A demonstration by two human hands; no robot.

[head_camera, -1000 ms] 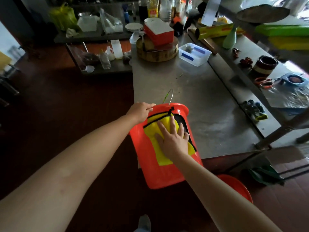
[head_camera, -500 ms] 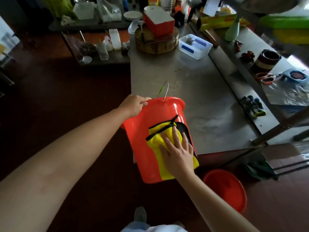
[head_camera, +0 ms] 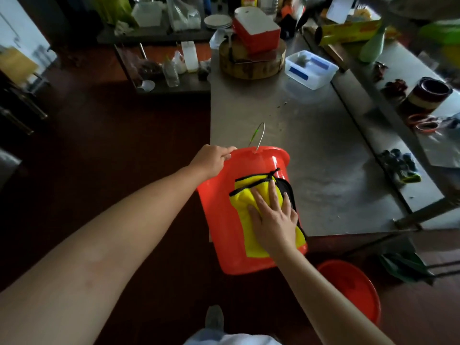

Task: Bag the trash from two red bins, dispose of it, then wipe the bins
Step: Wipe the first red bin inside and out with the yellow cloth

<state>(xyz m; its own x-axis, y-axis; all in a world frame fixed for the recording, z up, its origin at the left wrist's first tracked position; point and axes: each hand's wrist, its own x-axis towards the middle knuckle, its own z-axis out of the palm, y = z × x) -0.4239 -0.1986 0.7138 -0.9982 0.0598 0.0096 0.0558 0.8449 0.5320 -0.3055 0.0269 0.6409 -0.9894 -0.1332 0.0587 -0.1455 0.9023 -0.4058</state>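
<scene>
Over the near corner of the desk (head_camera: pixel 311 145): gripping the rim of a red bin (head_camera: pixel 224 220) with the left hand (head_camera: pixel 211 160), fingers curled over the lip. Pressing a yellow cloth (head_camera: pixel 244 200) with black edging flat against the bin's outer wall with the right hand (head_camera: pixel 273 220), fingers straight and slightly spread, holding nothing in a pinch. Held tilted, mouth toward the desk and base toward the person; cannot tell whether the rim touches the desk edge. Standing up from the far rim, a thin wire handle (head_camera: pixel 258 133).

Lower right, on the dark floor (head_camera: pixel 124 145), a second red bin (head_camera: pixel 348 287), partly behind the right forearm. Beside it, under the desk, something dark green, too dim to name. At the bottom edge, one grey shoe (head_camera: pixel 214 317).

Farther back on the desk, a round wooden chopping block (head_camera: pixel 251 63) carrying a red box with a white lid (head_camera: pixel 256 31); just right of it, a clear plastic tub (head_camera: pixel 311 68). Along the right side, dark gloves (head_camera: pixel 400 168) and red-handled scissors (head_camera: pixel 423 122).
</scene>
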